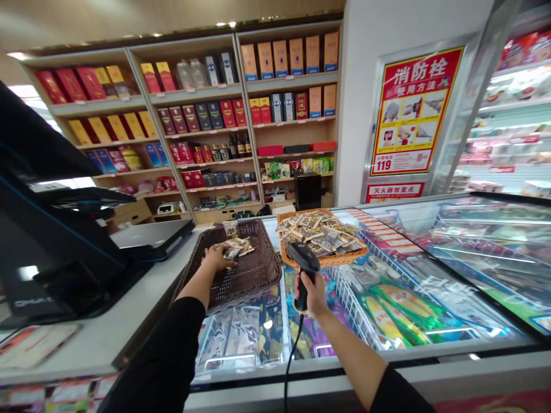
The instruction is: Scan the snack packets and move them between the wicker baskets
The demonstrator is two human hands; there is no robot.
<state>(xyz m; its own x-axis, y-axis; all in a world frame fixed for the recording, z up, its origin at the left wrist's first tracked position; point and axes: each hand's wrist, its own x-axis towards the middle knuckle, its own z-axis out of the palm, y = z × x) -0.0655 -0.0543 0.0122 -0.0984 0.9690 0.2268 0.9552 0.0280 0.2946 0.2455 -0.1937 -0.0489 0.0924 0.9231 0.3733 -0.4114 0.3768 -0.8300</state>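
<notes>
My left hand [217, 257] reaches into a dark brown woven basket [253, 281], its fingers curled at a few small snack packets [241, 246] with beige and dark print. Its fingertips are partly hidden against them. Another packet [231, 230] lies near the basket's back wall. In my right hand [313, 292] is a black handheld barcode scanner [303, 258], gripped by its handle, with its cable hanging down. The scanner head is in front of an orange-brown basket [344, 259] heaped with similar packets [322, 229].
Both baskets rest on a glass-topped freezer [400, 258] holding packaged goods. On the left, a counter [129, 287] carries a dark checkout machine [55, 246] and a flat scale-like device [150, 232]. Shelves of boxed goods [206, 117] line the back wall; a red sign [415, 109] hangs right.
</notes>
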